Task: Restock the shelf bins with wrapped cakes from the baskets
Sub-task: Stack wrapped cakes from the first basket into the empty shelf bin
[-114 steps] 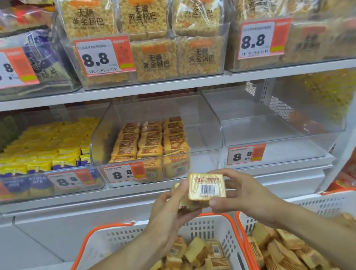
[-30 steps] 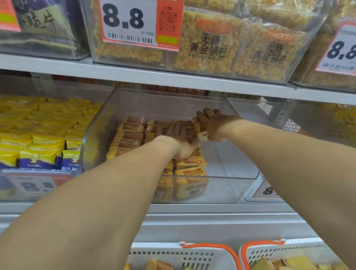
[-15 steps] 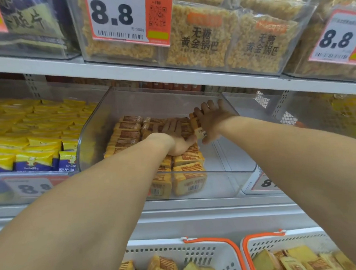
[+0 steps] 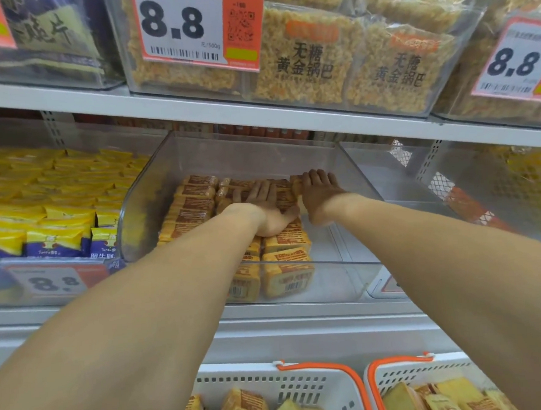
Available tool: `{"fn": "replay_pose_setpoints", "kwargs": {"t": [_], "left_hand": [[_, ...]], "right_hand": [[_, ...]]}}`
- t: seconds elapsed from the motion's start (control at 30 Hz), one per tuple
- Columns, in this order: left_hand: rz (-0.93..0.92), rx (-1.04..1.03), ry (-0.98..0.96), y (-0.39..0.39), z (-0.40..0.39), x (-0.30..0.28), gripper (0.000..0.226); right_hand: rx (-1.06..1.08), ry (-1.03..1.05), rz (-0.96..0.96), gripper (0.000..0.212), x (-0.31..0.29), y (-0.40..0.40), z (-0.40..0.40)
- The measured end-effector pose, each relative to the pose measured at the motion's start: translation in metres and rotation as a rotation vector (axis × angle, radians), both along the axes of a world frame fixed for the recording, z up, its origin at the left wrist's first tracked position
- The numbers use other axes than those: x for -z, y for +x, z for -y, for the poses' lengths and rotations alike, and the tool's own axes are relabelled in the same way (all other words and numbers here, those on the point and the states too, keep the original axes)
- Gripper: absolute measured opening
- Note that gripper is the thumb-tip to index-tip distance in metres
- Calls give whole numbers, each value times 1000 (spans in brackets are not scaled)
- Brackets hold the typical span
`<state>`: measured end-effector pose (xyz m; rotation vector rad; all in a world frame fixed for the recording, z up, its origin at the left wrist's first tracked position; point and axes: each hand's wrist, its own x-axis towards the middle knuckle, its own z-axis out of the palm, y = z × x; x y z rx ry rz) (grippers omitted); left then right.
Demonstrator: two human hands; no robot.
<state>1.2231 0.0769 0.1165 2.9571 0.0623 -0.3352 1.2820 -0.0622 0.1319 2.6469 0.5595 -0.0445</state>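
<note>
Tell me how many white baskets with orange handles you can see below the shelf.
2. One basket sits bottom centre and the other basket at bottom right beside it, both holding wrapped cakes. Both are cut off by the frame edge, so more may lie out of view.

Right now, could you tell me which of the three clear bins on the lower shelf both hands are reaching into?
The middle bin, holding orange-wrapped cakes; the left bin holds yellow packets.

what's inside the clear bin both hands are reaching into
Rows of wrapped cakes fill the clear bin's left part. The left hand and right hand cover some cakes.
</note>
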Motion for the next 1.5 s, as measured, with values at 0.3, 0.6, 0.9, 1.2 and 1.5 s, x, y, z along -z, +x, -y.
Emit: {"fn": "replay_pose_setpoints", "kwargs": {"t": [0.3, 0.6, 0.9, 1.2, 1.5], "left_hand": [[13, 0, -10, 2, 0, 3, 89], [28, 6, -18, 0, 0, 4, 87], [62, 22, 102, -7, 6, -2, 86], [955, 22, -526, -134, 52, -33, 19], [330, -236, -450, -291, 65, 162, 14]], "right_hand": [[-26, 155, 41, 58, 10, 6, 2], [53, 160, -70, 78, 2, -12, -2], [-321, 486, -109, 42, -32, -92, 26], [-333, 1424, 32, 10, 12, -209, 89], [69, 783, -797, 14, 172, -303, 92]]}}
